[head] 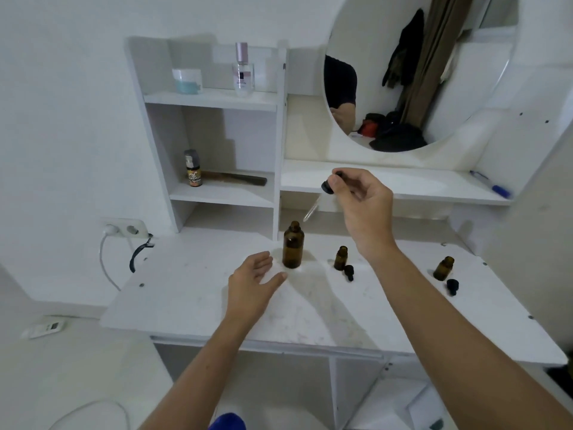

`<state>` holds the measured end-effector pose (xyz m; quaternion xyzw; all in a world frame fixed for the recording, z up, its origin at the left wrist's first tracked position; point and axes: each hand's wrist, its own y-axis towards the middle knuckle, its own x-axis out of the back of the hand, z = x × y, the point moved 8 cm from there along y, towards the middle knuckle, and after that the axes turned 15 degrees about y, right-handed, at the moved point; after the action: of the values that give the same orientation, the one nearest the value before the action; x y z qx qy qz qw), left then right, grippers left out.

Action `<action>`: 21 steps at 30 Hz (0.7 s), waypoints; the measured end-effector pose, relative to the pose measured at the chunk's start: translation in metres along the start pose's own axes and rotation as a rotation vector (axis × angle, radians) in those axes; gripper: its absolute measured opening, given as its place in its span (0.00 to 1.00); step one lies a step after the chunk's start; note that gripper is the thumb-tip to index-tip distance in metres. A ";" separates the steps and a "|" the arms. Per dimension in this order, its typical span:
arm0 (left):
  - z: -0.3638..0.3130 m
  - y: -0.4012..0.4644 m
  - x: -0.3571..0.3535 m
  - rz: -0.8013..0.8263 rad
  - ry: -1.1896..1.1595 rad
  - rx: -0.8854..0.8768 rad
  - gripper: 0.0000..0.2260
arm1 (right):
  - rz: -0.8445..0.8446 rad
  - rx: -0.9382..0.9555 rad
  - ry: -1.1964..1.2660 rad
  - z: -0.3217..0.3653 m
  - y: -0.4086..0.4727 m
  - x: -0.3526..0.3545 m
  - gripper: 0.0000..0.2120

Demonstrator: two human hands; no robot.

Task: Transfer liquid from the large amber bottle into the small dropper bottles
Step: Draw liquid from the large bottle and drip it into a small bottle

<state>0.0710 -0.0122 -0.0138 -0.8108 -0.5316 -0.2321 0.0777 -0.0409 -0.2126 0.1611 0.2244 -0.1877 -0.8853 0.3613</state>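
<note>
Two hands work over the white table (192, 305): the left hand (252, 282) lies relaxed beside one large amber bottle (293, 247), uncapped; the right hand (361, 201) pinches one dropper (322, 197) above it. Two small dropper bottles (341, 258) (444, 268) stand rightward, two black caps (349, 272) (452, 286) just beside them.

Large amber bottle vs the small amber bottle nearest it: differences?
The large amber glass bottle is taller and wider than the small amber glass bottle. The small one has a black dropper cap lying beside it; the large one doesn't. Both stand upright, uncapped, on the white desk.
</note>
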 end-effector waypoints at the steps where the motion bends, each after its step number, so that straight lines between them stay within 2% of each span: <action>1: 0.003 0.003 0.004 -0.011 -0.010 0.011 0.30 | 0.013 0.000 -0.001 -0.002 0.000 -0.006 0.06; 9: -0.008 0.037 -0.019 0.073 0.008 -0.018 0.37 | 0.088 0.008 -0.071 -0.032 0.004 -0.024 0.06; 15: -0.014 0.053 -0.031 0.066 -0.019 -0.040 0.24 | 0.186 -0.074 -0.126 -0.059 0.004 -0.032 0.06; 21: -0.012 0.054 -0.029 0.060 -0.004 -0.047 0.23 | 0.226 -0.192 -0.237 -0.090 -0.003 -0.031 0.07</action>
<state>0.1066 -0.0640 -0.0098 -0.8284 -0.5018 -0.2404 0.0646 0.0249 -0.2033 0.0935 0.0605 -0.1677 -0.8732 0.4536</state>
